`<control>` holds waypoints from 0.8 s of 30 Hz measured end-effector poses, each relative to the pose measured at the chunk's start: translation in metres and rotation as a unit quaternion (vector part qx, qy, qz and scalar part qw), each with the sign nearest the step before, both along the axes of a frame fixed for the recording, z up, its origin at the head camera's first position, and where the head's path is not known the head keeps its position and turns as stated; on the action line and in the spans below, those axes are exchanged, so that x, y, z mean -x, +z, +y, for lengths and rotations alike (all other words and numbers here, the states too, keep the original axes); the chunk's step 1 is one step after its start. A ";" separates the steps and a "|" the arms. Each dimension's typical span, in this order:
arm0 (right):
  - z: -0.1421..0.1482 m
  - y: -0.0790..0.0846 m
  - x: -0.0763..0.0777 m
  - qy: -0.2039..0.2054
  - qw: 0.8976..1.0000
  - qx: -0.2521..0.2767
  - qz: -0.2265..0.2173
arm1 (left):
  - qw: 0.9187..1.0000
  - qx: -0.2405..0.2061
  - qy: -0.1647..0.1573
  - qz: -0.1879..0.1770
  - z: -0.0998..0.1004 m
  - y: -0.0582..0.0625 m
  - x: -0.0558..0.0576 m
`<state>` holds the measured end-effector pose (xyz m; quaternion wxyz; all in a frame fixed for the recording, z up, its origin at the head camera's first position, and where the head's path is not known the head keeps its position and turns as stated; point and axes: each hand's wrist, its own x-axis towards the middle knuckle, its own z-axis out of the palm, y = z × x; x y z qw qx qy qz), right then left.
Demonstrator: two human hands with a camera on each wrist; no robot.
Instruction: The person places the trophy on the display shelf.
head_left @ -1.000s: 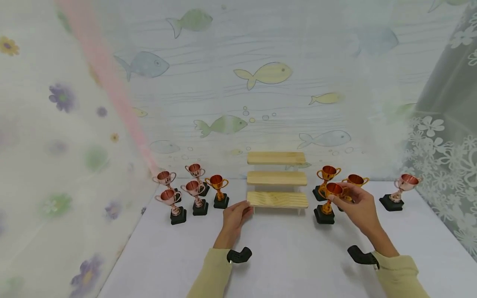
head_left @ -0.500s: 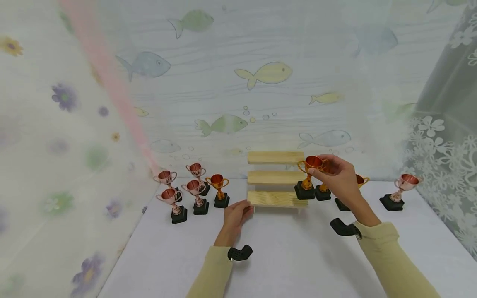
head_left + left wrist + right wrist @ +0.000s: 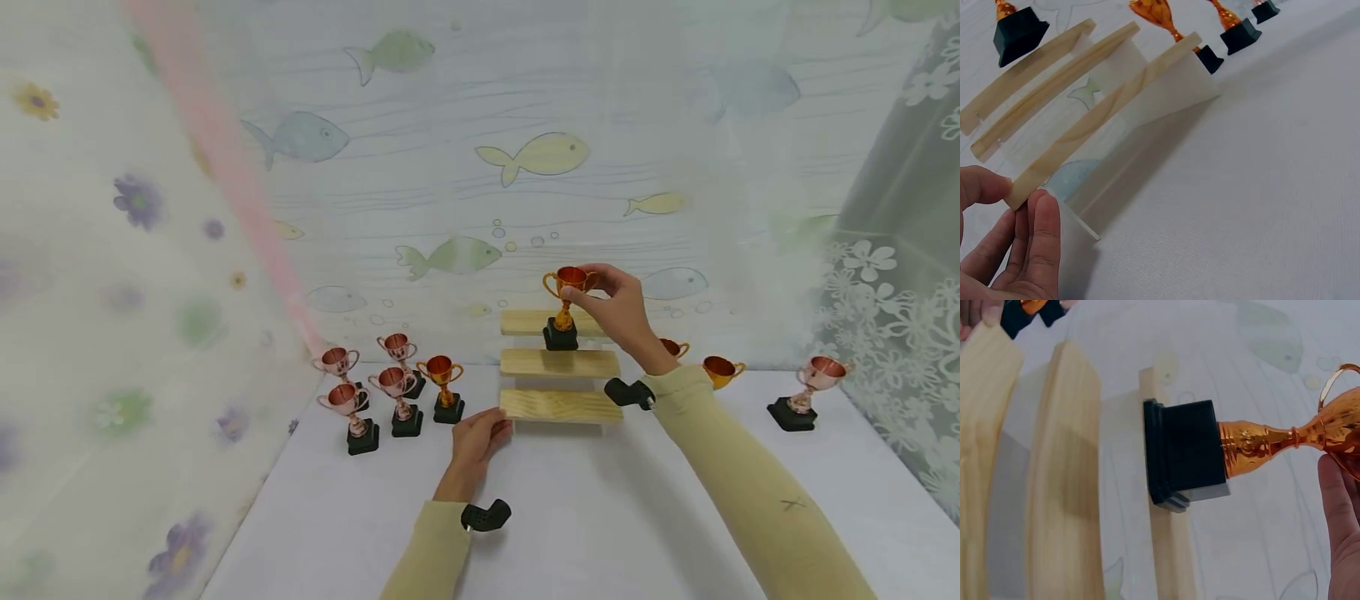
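A small gold trophy cup [image 3: 563, 317] with a black square base hangs upright over the three-step wooden stand [image 3: 561, 406], in front of its top step. My right hand [image 3: 624, 310] grips it at the bowl and right handle. Seen in the right wrist view, the black base [image 3: 1188, 447] overlaps the top plank [image 3: 1169, 550]; whether they touch I cannot tell. My left hand [image 3: 474, 440] pinches the left end of the lowest step, thumb on top and fingers below in the left wrist view, where the plank [image 3: 1097, 119] slants across.
Left of the stand are several rose-gold trophies [image 3: 392, 383] and one gold trophy [image 3: 442, 372]. On the right stand a gold trophy [image 3: 720, 372], another gold one [image 3: 674, 347] mostly behind my right arm, and a rose-gold trophy [image 3: 822, 372]. A fish-patterned curtain [image 3: 450, 192] hangs behind.
My right hand has lifted the gold trophy from the right-hand group and carried it left and up to the stand's top step. The left hand keeps its place on the lowest step.
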<state>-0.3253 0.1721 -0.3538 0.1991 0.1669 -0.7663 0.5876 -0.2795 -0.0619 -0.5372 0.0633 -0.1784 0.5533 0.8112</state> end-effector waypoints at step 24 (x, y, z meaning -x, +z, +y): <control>-0.068 0.011 0.040 0.009 0.999 0.024 0.028 | 1.000 0.009 0.001 0.015 0.002 0.003 -0.003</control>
